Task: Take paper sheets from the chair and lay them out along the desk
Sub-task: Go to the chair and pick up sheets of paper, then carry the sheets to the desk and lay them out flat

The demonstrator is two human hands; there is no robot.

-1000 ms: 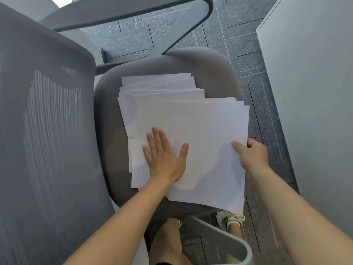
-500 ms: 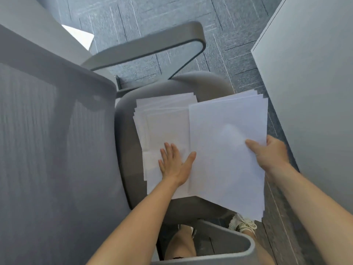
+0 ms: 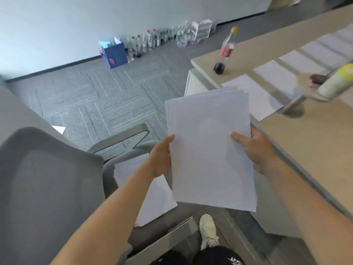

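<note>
Grey mesh of the chair back fills the left side, its armrest juts toward the carpet, and a pile of paper lies on the seat, partly hidden behind the left forearm. Farther off, a blue bag and a row of bottles stand against the wall. To the right runs the pale wooden desk, where a cola bottle stands near the corner and laid-out sheets lie in a line along the top, each a little apart from the next; a blurred yellow-green object crosses in front of them at the far right. A pale shoe shows on the floor below. The left hand grips the left edge of the held stack, thumb at the edge and fingers hidden beneath; the right hand pinches the right edge, thumb pressed on the top sheet. The stack hangs between chair and desk, touching neither. Half a second ago the left hand lay flat on the seat pile while the right alone lifted these sheets; now both carry them, and the view has swung up toward the desk.
</note>
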